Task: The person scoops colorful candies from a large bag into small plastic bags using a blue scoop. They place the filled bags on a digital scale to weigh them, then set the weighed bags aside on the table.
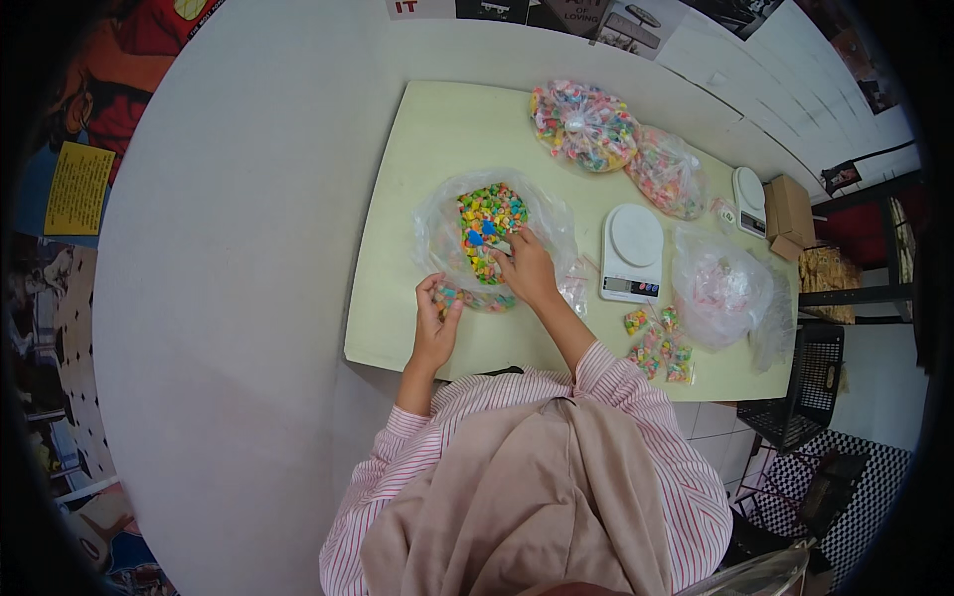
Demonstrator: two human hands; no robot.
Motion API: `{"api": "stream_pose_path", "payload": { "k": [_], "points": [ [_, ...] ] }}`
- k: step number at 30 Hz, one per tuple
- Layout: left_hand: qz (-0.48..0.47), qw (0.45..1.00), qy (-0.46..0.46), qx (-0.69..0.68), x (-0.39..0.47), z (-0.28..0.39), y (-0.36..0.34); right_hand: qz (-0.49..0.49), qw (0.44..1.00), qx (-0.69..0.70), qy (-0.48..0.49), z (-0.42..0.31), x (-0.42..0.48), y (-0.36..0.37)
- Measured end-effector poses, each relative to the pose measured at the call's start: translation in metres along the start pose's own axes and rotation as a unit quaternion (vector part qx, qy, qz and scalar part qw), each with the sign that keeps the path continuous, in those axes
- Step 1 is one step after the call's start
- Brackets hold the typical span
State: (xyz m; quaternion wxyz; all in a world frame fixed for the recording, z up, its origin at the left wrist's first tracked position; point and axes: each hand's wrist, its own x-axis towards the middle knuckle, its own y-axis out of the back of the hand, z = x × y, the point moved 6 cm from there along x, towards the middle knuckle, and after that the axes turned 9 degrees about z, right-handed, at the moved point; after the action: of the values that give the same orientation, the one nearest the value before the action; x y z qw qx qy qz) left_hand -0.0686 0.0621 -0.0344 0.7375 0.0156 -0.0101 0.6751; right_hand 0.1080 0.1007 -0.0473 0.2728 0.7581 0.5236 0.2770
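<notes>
A large clear plastic bag (440, 249) lies wide open on the pale table, with many colourful small candies (496, 205) inside. Two blue pieces, perhaps scoops, rest on the candies. My right hand (528, 267) reaches over the bag's right side, thumb and fingers at a small pale object whose kind is unclear. At the bag's near left edge, my left hand (440, 316) has its fingers and thumb around a small clear bag of candies (449, 294). To the right is a white digital kitchen scale (632, 249), beside flat clear zip bags (575, 290).
Two big bags of candy (585, 127) (667, 171) stand at the back. Several small filled packets (659, 346) lie near the front right, beside a large plastic bag (719, 290). Farther right are a second scale (749, 197), a cardboard box (790, 212) and a black crate (812, 380).
</notes>
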Motion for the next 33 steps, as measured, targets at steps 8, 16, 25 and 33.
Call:
{"api": "stream_pose_path", "payload": {
  "k": [8,16,25,33],
  "points": [
    [-0.005,1.000,0.007,-0.011,0.003,0.000,0.001,0.051,0.997,-0.033,0.056,-0.004,0.012,-0.006],
    [-0.007,1.000,0.010,0.000,0.006,0.003,0.001,0.035,0.999,0.000,0.030,0.006,0.015,-0.007],
    [-0.015,0.999,-0.036,0.026,0.015,-0.003,-0.003,0.061,0.994,0.089,0.024,0.006,0.014,0.013],
    [-0.030,0.999,-0.033,0.022,0.036,-0.011,-0.015,0.009,0.989,0.137,0.047,-0.029,0.005,0.066]
  ]
}}
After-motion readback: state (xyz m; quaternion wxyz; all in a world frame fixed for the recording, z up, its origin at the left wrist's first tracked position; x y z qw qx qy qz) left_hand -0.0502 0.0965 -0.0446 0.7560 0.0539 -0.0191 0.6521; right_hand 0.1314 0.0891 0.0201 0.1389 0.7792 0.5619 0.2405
